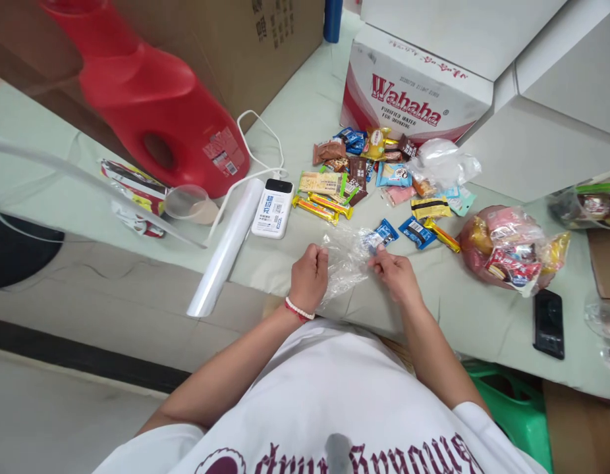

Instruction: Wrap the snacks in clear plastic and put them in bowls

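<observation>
A clear plastic bag (345,266) is stretched between my two hands above the table's front edge. My left hand (309,276) is closed in a fist on its left side, with a white and red bracelet at the wrist. Pinched on the bag's right side is my right hand (394,271), its thumb and fingers together. A blue snack packet (385,232) lies just beyond my right fingertips, partly behind the plastic. Another blue packet (416,232) and a yellow snack stick (442,236) lie to the right. Farther back spreads a pile of wrapped snacks (357,172).
Left of my hands are a power bank (272,209) with a white cable, a clear film roll (226,250), a plastic cup (186,203) and a red jug (166,99). A filled snack bag (507,250) and a phone (549,324) lie right. A Wahaha carton (414,92) stands behind.
</observation>
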A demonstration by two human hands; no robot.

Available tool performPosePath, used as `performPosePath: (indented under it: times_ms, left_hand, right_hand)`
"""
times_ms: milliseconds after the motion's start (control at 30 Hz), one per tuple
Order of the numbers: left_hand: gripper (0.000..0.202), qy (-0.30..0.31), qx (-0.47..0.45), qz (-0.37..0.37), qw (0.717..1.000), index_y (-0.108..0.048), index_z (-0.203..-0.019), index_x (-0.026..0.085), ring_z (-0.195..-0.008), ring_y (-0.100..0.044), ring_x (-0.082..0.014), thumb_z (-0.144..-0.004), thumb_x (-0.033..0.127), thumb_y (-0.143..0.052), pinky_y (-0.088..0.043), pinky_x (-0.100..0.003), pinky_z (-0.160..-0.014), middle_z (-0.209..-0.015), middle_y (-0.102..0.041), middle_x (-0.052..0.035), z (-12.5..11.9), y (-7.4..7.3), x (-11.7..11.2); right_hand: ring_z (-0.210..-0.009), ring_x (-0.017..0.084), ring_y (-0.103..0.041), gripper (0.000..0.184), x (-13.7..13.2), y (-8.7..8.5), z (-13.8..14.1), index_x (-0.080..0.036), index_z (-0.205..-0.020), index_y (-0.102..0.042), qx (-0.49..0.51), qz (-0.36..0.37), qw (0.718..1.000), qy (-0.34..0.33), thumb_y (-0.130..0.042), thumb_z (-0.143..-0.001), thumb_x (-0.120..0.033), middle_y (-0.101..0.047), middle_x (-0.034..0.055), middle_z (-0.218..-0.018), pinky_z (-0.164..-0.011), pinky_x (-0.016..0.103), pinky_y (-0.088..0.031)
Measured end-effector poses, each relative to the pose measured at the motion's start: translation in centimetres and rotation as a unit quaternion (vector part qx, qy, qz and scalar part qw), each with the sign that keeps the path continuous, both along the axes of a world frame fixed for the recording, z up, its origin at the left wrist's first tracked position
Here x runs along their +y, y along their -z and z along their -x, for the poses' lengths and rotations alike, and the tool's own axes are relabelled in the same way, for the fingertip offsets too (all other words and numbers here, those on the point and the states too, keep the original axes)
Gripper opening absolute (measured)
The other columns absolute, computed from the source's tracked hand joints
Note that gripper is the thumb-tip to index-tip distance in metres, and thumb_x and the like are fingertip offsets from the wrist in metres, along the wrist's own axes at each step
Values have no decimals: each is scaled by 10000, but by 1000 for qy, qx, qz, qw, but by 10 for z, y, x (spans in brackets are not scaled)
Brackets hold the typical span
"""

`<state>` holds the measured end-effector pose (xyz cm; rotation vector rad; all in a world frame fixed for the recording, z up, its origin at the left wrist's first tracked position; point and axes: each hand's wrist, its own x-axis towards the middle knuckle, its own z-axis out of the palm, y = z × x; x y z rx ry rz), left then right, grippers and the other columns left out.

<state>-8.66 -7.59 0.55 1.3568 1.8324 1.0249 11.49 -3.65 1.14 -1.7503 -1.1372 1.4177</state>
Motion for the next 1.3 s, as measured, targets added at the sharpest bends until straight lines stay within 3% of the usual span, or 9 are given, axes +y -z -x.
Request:
performPosePath:
  times_ms: [167, 333, 500, 600, 800, 967, 1133, 1233, 1300]
  left_hand:
    - [309, 21, -25, 0, 999, -436, -769, 246, -613, -464, -159, -1032, 405, -412, -329, -286, -628, -630, -467, 38, -1, 1, -6]
    - [325, -33, -30, -14, 999, -401, -754, 245, -630, -444, -153, -1035, 407, -397, -339, -278, -630, -641, -444, 39, 13, 3, -5]
    - [298, -12, -9, -21, 1000, -407, -772, 245, -604, -436, -152, -1029, 396, -405, -319, -287, -624, -634, -445, 42, 6, 2, -10]
    - [294, 0, -15, -18, 1000, -423, -785, 244, -614, -449, -153, -1030, 405, -408, -329, -288, -635, -646, -462, 39, 0, 4, -13]
    - [334, -28, -52, 3, 998, -411, -755, 242, -648, -436, -153, -1033, 427, -392, -355, -281, -640, -651, -434, 38, 17, 11, -6]
    - [382, -35, -117, 33, 992, -421, -744, 250, -623, -430, -159, -1007, 527, -440, -364, -269, -571, -614, -408, 36, 33, 12, 2]
    - [402, -12, -191, 52, 980, -431, -755, 255, -521, -390, -138, -988, 579, -476, -367, -258, -501, -568, -373, 56, 33, 7, 0]
    - [406, -15, -201, 60, 978, -427, -751, 256, -491, -385, -129, -989, 581, -480, -368, -252, -476, -549, -365, 61, 36, 6, -1]
    - [412, -23, -183, 59, 981, -431, -744, 255, -478, -381, -126, -988, 584, -481, -365, -247, -461, -539, -354, 64, 39, 6, -1]
  right_hand:
    - [-527, 86, -270, 444, 9, 12, 14, -193, -676, -605, -4, -60, 998, 11, -755, -719, -609, -398, -52, -556, -486, 262, -197]
    - [-495, 79, -242, 415, 10, 0, 1, -203, -741, -624, 70, -26, 996, 47, -784, -696, -583, -385, -67, -558, -463, 252, -169]
    - [-534, 94, -315, 502, 1, -2, 7, -175, -679, -671, -11, -18, 998, -52, -726, -772, -665, -437, -34, -566, -499, 265, -221]
    - [-576, 106, -352, 456, -2, 4, 18, -175, -676, -670, -29, -37, 995, -91, -771, -737, -616, -457, -32, -578, -526, 261, -259]
    - [-536, 81, -288, 383, 2, -7, -2, -222, -805, -635, 153, -34, 987, 21, -851, -693, -516, -404, -67, -618, -484, 225, -261]
    - [-731, 117, -538, 390, 3, -28, -33, -244, -803, -600, 224, -51, 970, 74, -904, -690, -459, -569, -31, -800, -646, 238, -512]
    - [-833, 130, -661, 454, 0, -24, -48, -243, -826, -575, 269, -26, 957, 108, -954, -657, -427, -697, -24, -945, -843, 346, -620]
    - [-651, 84, -607, 492, 2, -13, -62, -240, -843, -564, 256, -37, 953, 159, -968, -626, -419, -666, -42, -812, -639, 239, -599]
    - [-520, 43, -491, 504, 6, -7, -72, -235, -860, -565, 249, -26, 953, 173, -972, -606, -390, -618, -59, -735, -457, 159, -471]
